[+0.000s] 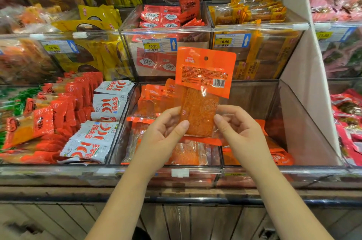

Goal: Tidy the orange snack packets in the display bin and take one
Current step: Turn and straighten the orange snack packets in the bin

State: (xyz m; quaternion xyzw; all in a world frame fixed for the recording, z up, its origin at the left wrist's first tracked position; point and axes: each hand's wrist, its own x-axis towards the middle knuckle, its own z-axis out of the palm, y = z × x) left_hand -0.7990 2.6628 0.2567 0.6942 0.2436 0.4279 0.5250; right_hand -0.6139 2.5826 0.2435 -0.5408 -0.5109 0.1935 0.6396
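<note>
Forearms (125,200) forward, left hand (166,134) and right hand (241,132) pinching the upright orange snack packet (203,75) by its lower edges in curled fingers (182,128) above the display bin (203,167): hold evenly, avoid creasing, lift clear of packets (184,153) lying below.

The held packet (203,86) is orange with a white barcode patch (its lower window shows speckled orange-red); neighbouring sachets (101,128) are white with red chillies.
</note>
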